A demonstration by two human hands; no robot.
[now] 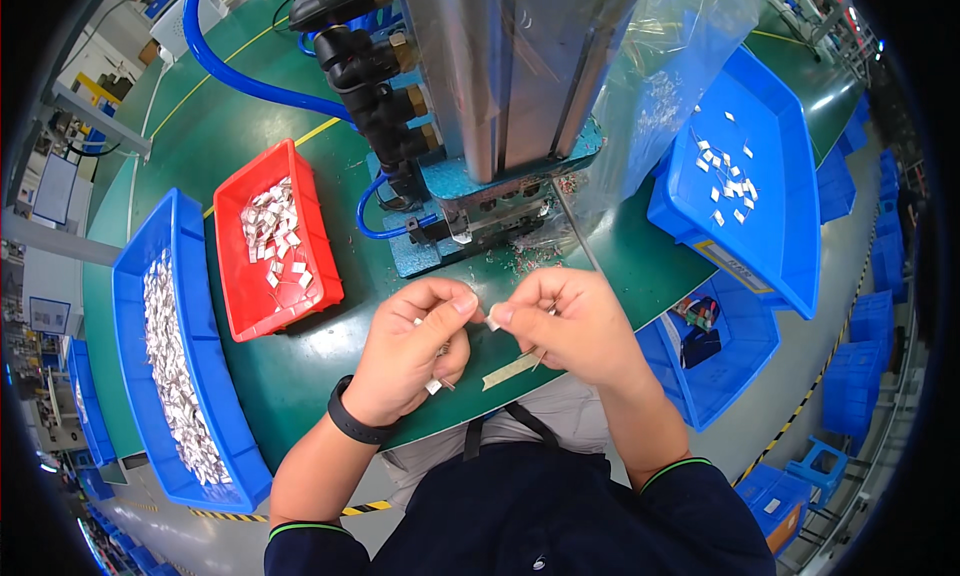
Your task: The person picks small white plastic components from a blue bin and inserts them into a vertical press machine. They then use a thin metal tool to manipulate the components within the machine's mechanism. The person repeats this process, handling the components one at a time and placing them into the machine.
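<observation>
Bins first, at the tabletop's left edge: long blue bin heaped with small white parts; just right of it a red bin with a thinner scatter of the same white pieces; green tabletop carries both. Left hand, black band on its wrist, sits near the front edge, thumb and forefinger pinched narrow, a few small pieces showing under the curled fingers. Small white part sits between the two hands, fingertips of both touching it. Right hand pinched on it likewise; strip of tape on the tabletop just below. Grey press machine stands behind the hands, blue hoses at its left. Tilted blue bin at the right edge, few white pieces inside.
</observation>
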